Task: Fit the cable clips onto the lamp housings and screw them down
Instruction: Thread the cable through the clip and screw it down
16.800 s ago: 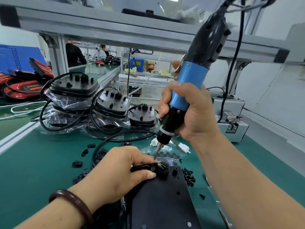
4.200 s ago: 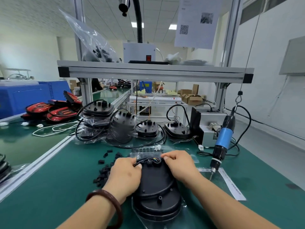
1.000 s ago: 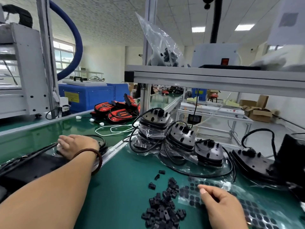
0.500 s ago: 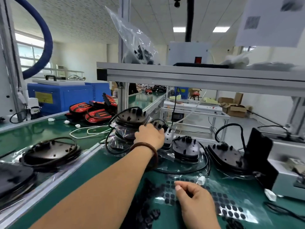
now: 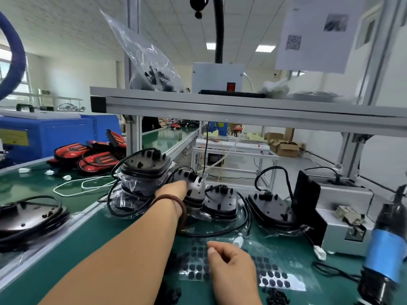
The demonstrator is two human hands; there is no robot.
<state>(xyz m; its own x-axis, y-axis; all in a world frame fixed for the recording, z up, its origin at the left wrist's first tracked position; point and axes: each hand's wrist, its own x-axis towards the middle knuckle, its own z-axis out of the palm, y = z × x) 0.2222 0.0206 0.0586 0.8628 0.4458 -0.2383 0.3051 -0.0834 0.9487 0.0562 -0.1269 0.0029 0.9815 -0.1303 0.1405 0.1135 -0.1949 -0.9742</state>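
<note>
One housing, far left: it lies on the side belt with its cable coiled round it, well apart from both hands.
Tall stack: bagged lamp housings with a black cable looped about them, just left of the reaching arm.
Left hand: stretched out to the top housing of the second stack and touching its near edge. The fingers are hidden past the palm, so I cannot tell whether it grasps or only touches.
Doing it well: probably take that housing by its body, not its cable, lift it free of the plastic wrap and the neighbour's lead, and set it on bare mat close in.
Third housing: just beside the reached one, with a fourth further right.
Right hand: relaxed and loosely curled over the sheet of round pads, with nothing visibly in it.
Small black parts: cut off at the bottom edge. Whether these are cable clips or screws, I cannot tell.
Screwdriver: blue, blurred and unheld at the right edge, its tip out of view.
</note>
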